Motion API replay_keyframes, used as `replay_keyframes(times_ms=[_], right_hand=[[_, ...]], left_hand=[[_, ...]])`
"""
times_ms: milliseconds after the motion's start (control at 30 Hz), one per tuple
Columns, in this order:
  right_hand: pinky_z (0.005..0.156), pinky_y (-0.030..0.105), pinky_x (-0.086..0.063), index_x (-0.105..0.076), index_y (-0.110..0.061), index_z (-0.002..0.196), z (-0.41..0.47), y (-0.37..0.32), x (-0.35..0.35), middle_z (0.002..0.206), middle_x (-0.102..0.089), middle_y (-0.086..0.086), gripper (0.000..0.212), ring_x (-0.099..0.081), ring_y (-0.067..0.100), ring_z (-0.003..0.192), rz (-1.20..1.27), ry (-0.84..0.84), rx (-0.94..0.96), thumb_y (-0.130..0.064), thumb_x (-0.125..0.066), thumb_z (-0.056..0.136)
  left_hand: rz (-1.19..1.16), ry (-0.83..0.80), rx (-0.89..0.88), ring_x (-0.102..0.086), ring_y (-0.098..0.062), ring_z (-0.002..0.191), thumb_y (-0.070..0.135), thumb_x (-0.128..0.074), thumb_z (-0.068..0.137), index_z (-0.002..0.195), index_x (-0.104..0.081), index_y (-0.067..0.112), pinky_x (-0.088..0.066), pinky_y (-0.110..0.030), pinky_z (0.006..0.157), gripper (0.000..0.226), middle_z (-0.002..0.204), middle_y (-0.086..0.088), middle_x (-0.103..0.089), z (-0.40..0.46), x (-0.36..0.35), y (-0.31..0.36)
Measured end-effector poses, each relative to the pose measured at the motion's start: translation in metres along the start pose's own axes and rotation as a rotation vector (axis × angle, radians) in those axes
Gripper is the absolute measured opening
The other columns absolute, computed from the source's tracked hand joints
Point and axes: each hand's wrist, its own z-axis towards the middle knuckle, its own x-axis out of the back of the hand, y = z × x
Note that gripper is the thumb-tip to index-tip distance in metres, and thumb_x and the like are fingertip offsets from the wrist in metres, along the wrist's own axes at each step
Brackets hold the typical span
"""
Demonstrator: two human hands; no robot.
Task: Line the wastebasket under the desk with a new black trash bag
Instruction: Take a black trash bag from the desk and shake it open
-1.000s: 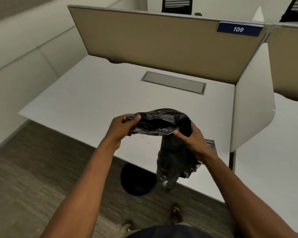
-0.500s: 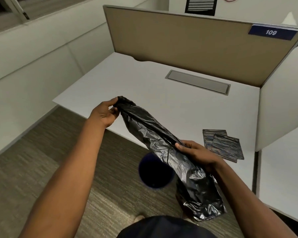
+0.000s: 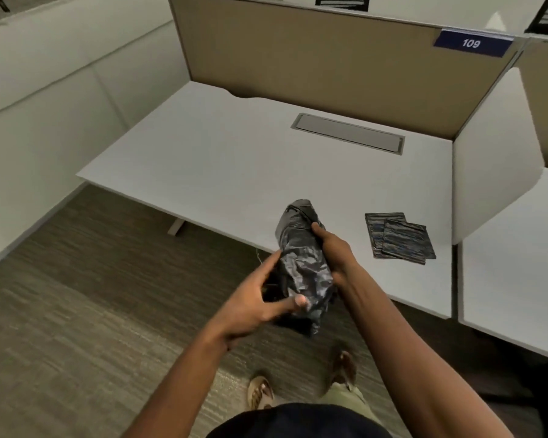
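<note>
Above the near edge of the white desk [image 3: 234, 159], a crumpled glossy black plastic trash bag [image 3: 301, 263] is held bunched into a thick roll. Long axis runs nearly away from the viewer, upper end over the desk, lower end hanging over the carpet. Right hand [image 3: 332, 251] wraps the roll's right side, fingers closed on it. Left hand [image 3: 253, 305] cups the lower left, thumb pressed on the plastic, fingers partly spread. Half a second earlier the bag was stretched long and diagonal between hands held well apart; now it is gathered short. The dark round wastebasket seen then is no longer visible. Two flat folded dark bags [image 3: 399, 238] lie overlapping on the desk, right of the hands.
</note>
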Motion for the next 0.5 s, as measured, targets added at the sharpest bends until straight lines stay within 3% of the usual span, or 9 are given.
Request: replay_keyframes(times_ms=[67,133,233,267,300,367,433,500], right_hand=[[0.091,0.047,-0.059,-0.062,0.006,0.129,-0.001,0.002,-0.005,0.116,-0.074,0.025,0.046,-0.073,0.037,0.1,-0.05,0.045,0.02,-0.029,-0.062,0.101],[0.088,0.044,-0.061,-0.069,0.003,0.12,-0.006,0.006,-0.007,0.109,-0.077,0.021,0.054,-0.076,0.033,0.097,-0.256,0.075,0.045,-0.046,-0.063,0.098],[0.062,0.028,-0.048,-0.071,-0.001,0.078,-0.021,0.01,-0.002,0.078,-0.076,0.014,0.094,-0.07,0.022,0.072,-1.05,0.128,0.224,-0.089,-0.039,0.082],[0.059,0.026,-0.043,-0.067,-0.007,0.069,-0.026,0.011,0.003,0.068,-0.071,0.007,0.095,-0.066,0.021,0.067,-1.259,0.2,0.336,-0.094,-0.031,0.079],[0.059,0.025,-0.041,-0.069,-0.013,0.071,-0.031,0.013,0.008,0.066,-0.069,0.001,0.09,-0.065,0.019,0.066,-1.339,0.279,0.457,-0.093,-0.028,0.079],[0.063,0.026,-0.043,-0.07,-0.025,0.092,-0.048,0.018,0.016,0.073,-0.068,-0.011,0.072,-0.066,0.012,0.072,-1.179,0.336,0.645,-0.088,-0.037,0.084],[0.066,0.027,-0.047,-0.066,-0.034,0.098,-0.075,0.029,0.019,0.083,-0.071,-0.014,0.058,-0.068,0.003,0.08,-0.984,0.164,0.757,-0.086,-0.045,0.084],[0.073,0.026,-0.052,-0.064,-0.038,0.105,-0.104,0.042,0.017,0.098,-0.069,-0.017,0.054,-0.066,0.0,0.093,-1.021,-0.072,0.815,-0.085,-0.049,0.082]], left_hand=[[-0.092,0.091,0.038,-0.057,-0.018,0.135,0.031,-0.09,0.074,0.154,-0.036,0.049,-0.055,-0.048,0.105,0.098,0.148,0.002,-0.055,-0.003,-0.002,-0.005],[-0.207,0.206,0.051,-0.061,-0.023,0.131,0.012,-0.082,0.083,0.15,-0.047,0.041,-0.057,-0.051,0.102,0.081,0.142,-0.005,-0.062,-0.003,0.001,-0.007],[-0.231,0.376,0.061,-0.07,-0.023,0.119,0.011,-0.073,0.091,0.136,-0.064,0.026,-0.059,-0.049,0.099,0.049,0.124,-0.003,-0.075,-0.007,0.009,-0.008],[-0.228,0.431,0.065,-0.073,-0.022,0.114,0.014,-0.072,0.093,0.13,-0.068,0.023,-0.059,-0.046,0.098,0.038,0.117,-0.002,-0.078,-0.009,0.012,-0.008],[-0.226,0.477,0.069,-0.075,-0.019,0.109,0.018,-0.07,0.095,0.123,-0.071,0.022,-0.059,-0.042,0.097,0.028,0.11,0.0,-0.081,-0.01,0.014,-0.01],[-0.219,0.534,0.084,-0.077,-0.01,0.099,0.027,-0.065,0.098,0.108,-0.075,0.027,-0.059,-0.037,0.093,0.014,0.101,0.006,-0.082,-0.013,0.015,-0.011],[-0.223,0.565,0.1,-0.078,-0.011,0.094,0.037,-0.063,0.099,0.1,-0.076,0.027,-0.062,-0.032,0.083,0.016,0.096,0.006,-0.082,-0.015,0.011,-0.012],[-0.217,0.601,0.12,-0.079,-0.013,0.089,0.046,-0.063,0.097,0.095,-0.078,0.025,-0.061,-0.027,0.071,0.025,0.092,0.004,-0.082,-0.015,0.004,-0.011]])
